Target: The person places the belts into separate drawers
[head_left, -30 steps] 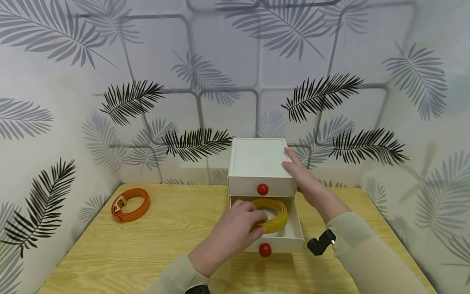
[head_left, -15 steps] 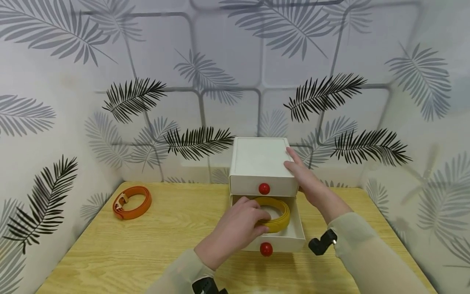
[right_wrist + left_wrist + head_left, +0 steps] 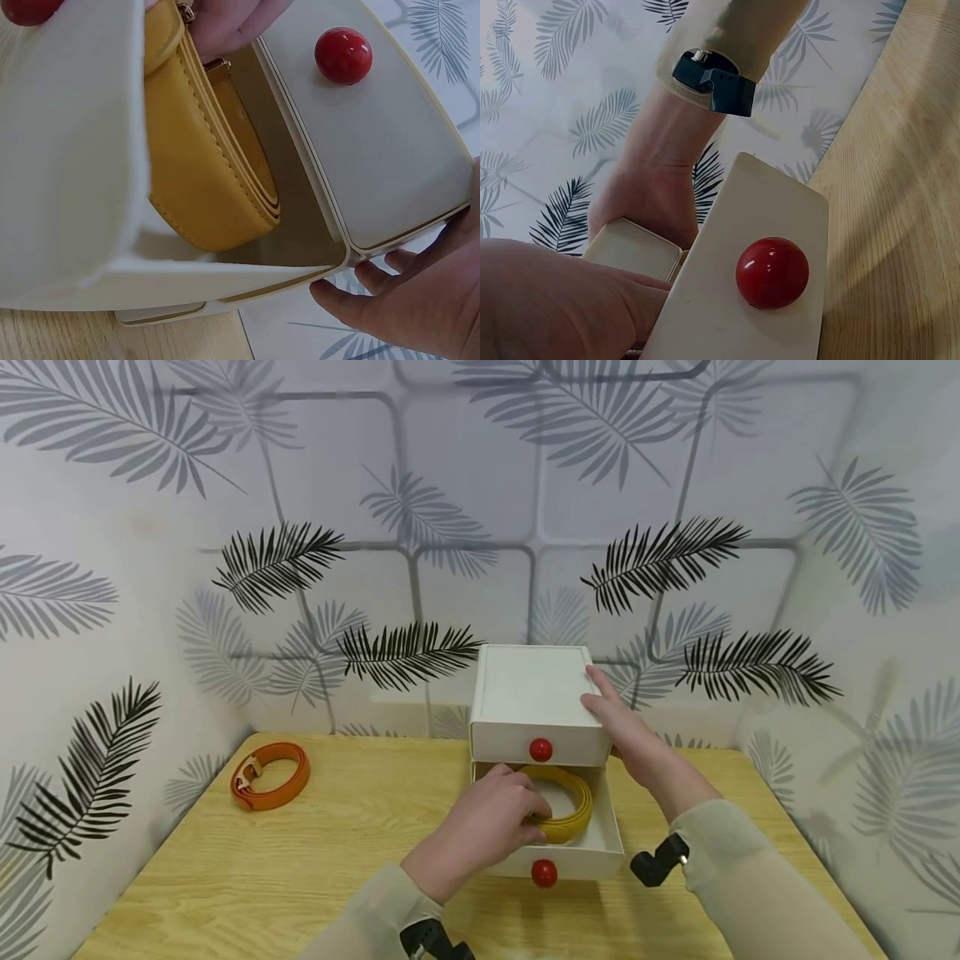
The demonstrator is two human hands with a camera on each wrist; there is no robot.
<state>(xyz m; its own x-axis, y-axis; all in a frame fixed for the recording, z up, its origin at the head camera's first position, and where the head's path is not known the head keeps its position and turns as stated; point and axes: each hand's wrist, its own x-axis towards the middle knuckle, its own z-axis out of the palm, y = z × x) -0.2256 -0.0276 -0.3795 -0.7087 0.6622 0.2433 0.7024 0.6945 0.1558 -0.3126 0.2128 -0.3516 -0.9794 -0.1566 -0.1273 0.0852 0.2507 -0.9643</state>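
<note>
In the head view a small white two-drawer box [image 3: 534,685] with red knobs stands on the table. Its lower drawer [image 3: 611,835] is pulled out, and the upper one is closed. A coiled yellow belt [image 3: 577,814] is inside the lower drawer; its stitched edge and buckle show in the right wrist view. My left hand [image 3: 487,818] reaches over the drawer's left side and grips the near left part of the coil, fingertips partly hidden. My right hand [image 3: 633,739] rests against the box's right side, with digits on the top edge; its fingers [image 3: 341,304] touch the side wall.
A coiled orange belt [image 3: 272,777] with a buckle lies at the left of the wooden table [image 3: 337,843]. Leaf-patterned walls [image 3: 450,485] close in the back and both sides. Each wrist carries a black camera mount [image 3: 660,858].
The view has shifted slightly. The yellow belt sits a little lower in the drawer, my left hand still gripping it. My right hand stays against the box.
</note>
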